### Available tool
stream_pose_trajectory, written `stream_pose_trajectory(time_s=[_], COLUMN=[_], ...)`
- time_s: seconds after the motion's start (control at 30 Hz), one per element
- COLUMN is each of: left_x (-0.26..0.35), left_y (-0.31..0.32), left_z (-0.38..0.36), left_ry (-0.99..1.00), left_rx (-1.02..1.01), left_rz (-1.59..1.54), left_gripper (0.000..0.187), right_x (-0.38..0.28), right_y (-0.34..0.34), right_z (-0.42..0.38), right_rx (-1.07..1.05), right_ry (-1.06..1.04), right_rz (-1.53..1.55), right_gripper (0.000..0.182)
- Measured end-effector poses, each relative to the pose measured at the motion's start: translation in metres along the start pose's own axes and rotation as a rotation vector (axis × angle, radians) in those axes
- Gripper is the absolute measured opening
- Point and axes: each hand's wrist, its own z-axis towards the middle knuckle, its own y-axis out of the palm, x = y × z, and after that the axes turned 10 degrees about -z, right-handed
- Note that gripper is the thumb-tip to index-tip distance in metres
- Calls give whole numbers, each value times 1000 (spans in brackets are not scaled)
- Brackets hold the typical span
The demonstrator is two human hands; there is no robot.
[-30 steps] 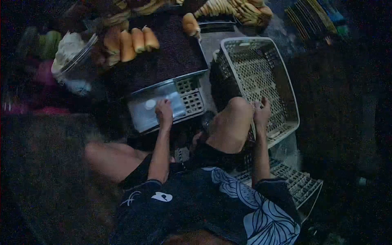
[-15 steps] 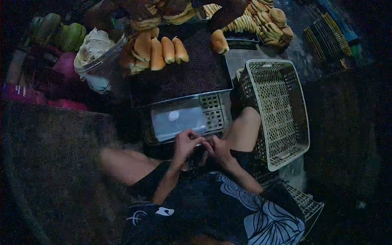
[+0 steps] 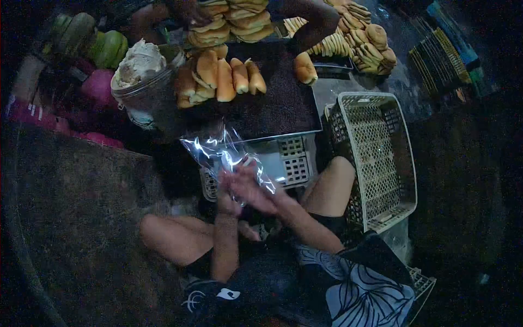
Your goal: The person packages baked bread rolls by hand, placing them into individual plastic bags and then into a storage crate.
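A clear plastic bag (image 3: 204, 148) stands up, opened out and shiny, above a crate in front of my lap. My left hand (image 3: 227, 199) is closed on its lower part. Crossing beside it, my right hand (image 3: 253, 192) also grips the bag; its fingers are blurred by motion. Beneath the bag, a stack of clear plastic sheets or bags (image 3: 269, 163) lies in the light crate (image 3: 296, 163), partly hidden by my hands. Beyond, several long bread rolls (image 3: 224, 80) rest on a dark tray (image 3: 272, 114), with a single roll (image 3: 305, 69) at its right side.
An upright plastic crate (image 3: 376, 158) stands at my right knee. To the left is a bucket (image 3: 143, 90) of pale cream. Stacked flat buns (image 3: 248, 22) and more buns (image 3: 370, 46) lie at the back. Another person's arm (image 3: 316, 19) reaches over the far side.
My hands have moved forward from near my lap, and the clear bag now stands spread between them. The view has shifted slightly. The other person's arms have moved at the back.
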Motion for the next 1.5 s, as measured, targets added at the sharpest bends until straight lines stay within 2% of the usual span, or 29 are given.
stream_pose_trajectory(time_s=[0.03, 0.1, 0.13, 0.17, 0.2, 0.23, 0.27, 0.33, 0.4, 0.43, 0.53, 0.67, 0.7, 0.73, 0.77, 0.8, 0.9, 0.93, 1.0, 1.03, 1.07, 1.13, 1.2, 1.27, 1.3, 1.33, 1.43, 1.47, 1.5], left_x=[18, 49, 61, 71, 75, 76, 77, 81, 89, 92, 101, 102, 92, 80, 68, 57, 30, 26, 16, -3, -12, -21, -10, -1, -6, -13, -36, -30, -18], left_y=[-13, -34, -24, -5, 9, 15, 22, 35, 39, 40, 36, 9, 7, 6, 7, 10, 29, 30, 31, 28, 32, 50, 37, 35, 38, 36, 18, 8, 1], left_z=[2, 5, 4, 2, 1, 2, 2, 1, 4, 6, 11, 34, 40, 43, 45, 47, 43, 46, 52, 51, 47, 40, 39, 40, 40, 37, 29, 31, 31], left_ry=[9, 240, 249, 428, 602, 600, 606, 405, 436, 407, 407, 392, 362, 351, 340, 314, 430, 433, 56, 251, 250, 181, 270, 242, 215, 212, 344, 343, 246], left_rx=[-5, 280, 275, 241, 207, 126, 130, -42, 15, -23, -34, 1, 9, -8, -26, -25, -69, -67, -493, -295, -292, -310, -195, -223, -332, -330, -176, -179, -217], left_rz=[4, 113, 123, 28, -72, -208, -202, -349, -434, -532, -641, -674, -668, -652, -637, -632, -45, -48, 18, 100, 95, -148, -117, -99, -152, -156, 254, 258, 59], left_gripper=[43, 36, 36, 32, 28, 28, 28, 32, 35, 37, 42, 48, 48, 47, 47, 47, 55, 55, 60, 62, 62, 65, 67, 69, 70, 70, 73, 73, 75], right_x=[-3, -23, -46, -79, -98, -123, -142, -173, -191, -194, -189, -126, -115, -102, -100, -91, -82, -75, -58, -48, -41, -46, -35, -27, -23, -20, -30, -30, -31], right_y=[0, 2, -17, -2, -12, -1, -3, -29, -48, -56, -92, -46, -28, -11, 17, 15, 1, -5, -15, -20, -22, 4, 12, 13, 13, 13, 26, 28, 26], right_z=[7, 27, 62, 81, 126, 143, 161, 193, 194, 185, 142, 26, 10, 0, -15, -6, -13, -16, -10, 0, 7, -1, -3, -20, -21, -21, -15, -13, -19], right_rx=[-10, -111, -65, 221, 494, 641, 680, 357, 426, 510, 644, 213, 207, 235, 331, 311, 339, 339, 333, 409, 487, 450, 531, 493, 442, 398, 401, 405, 392], right_ry=[3, -36, -310, -780, -1275, -1417, -1388, -1079, -998, -1042, -1071, -708, -631, -533, -485, -552, -511, -517, -474, -550, -626, -630, -784, -743, -720, -689, -739, -746, -732], right_rz=[-4, -852, -1192, -1659, -1495, -1615, -1722, -1559, -1668, -1615, -1227, -742, -895, -825, -1007, -971, -1000, -1044, -983, -908, -829, -837, -941, -1008, -888, -765, -655, -568, -563], right_gripper=[37, 25, 21, 50, 60, 66, 67, 65, 56, 50, 35, 26, 27, 29, 31, 31, 31, 31, 32, 32, 32, 39, 47, 49, 46, 42, 34, 32, 32])
